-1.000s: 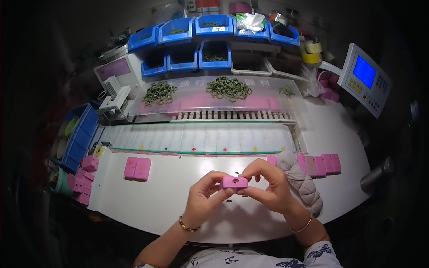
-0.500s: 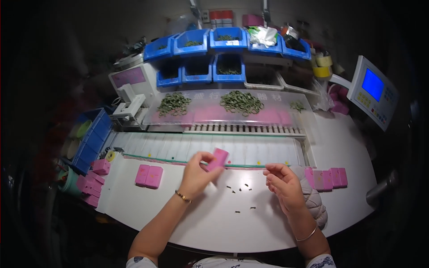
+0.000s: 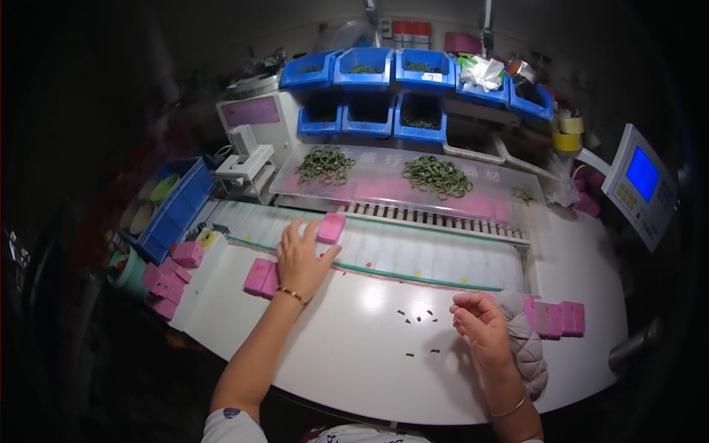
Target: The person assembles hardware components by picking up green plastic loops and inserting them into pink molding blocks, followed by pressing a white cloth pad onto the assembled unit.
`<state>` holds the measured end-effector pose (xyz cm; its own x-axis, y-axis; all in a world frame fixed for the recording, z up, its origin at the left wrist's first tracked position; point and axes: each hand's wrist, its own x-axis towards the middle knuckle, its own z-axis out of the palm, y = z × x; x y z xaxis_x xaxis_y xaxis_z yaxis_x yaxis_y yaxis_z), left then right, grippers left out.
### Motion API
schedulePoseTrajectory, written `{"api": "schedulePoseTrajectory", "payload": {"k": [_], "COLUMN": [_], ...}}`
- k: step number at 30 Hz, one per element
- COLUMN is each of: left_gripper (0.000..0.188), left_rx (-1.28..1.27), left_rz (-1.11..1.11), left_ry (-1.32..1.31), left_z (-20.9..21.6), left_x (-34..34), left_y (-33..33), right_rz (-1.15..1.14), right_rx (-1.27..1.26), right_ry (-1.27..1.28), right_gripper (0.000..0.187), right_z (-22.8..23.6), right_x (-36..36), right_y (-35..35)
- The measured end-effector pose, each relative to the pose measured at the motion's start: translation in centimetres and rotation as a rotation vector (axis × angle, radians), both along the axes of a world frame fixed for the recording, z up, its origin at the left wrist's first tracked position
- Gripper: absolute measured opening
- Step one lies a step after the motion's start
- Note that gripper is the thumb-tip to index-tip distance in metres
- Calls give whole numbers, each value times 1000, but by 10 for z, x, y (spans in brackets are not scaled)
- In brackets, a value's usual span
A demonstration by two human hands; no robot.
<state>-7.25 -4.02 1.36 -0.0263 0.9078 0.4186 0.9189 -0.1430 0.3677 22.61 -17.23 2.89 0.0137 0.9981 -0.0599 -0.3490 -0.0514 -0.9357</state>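
My left hand [image 3: 299,258] is open over the near edge of the white slotted strip [image 3: 399,252], fingers spread. Right beside its fingertips, a pink block [image 3: 330,228] lies on the strip. Another pair of pink blocks [image 3: 258,276] lies on the white table, partly behind that hand's wrist. My right hand [image 3: 481,325] is at the grey padded cushion [image 3: 523,347], fingers loosely curled and the thumb apart from them. Nothing shows in its grasp. Several small dark green pieces [image 3: 419,318] are scattered on the table to its left.
Green rings lie in heaps [image 3: 437,176] on a clear sloped cover. Blue bins [image 3: 362,68] stand in two rows behind it. More pink blocks are stacked at the left [image 3: 166,280] and lined up at the right [image 3: 555,319]. A screen panel [image 3: 641,177] stands at the right.
My left hand has moved left and away from me and let go of the pink block, which now lies on the strip. My right hand stays near the cushion. The whole view has shifted.
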Motion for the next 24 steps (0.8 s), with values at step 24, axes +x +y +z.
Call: {"api": "schedulePoseTrajectory", "payload": {"k": [24], "left_gripper": [78], "left_rx": [-233], "left_rz": [-903], "left_ry": [-756], "left_z": [16], "left_x": [101], "left_y": [-109], "right_rz": [264], "right_rx": [160], "right_ry": [-201], "right_gripper": [61], "right_z": [10], "right_x": [-11], "right_y": [-3]}}
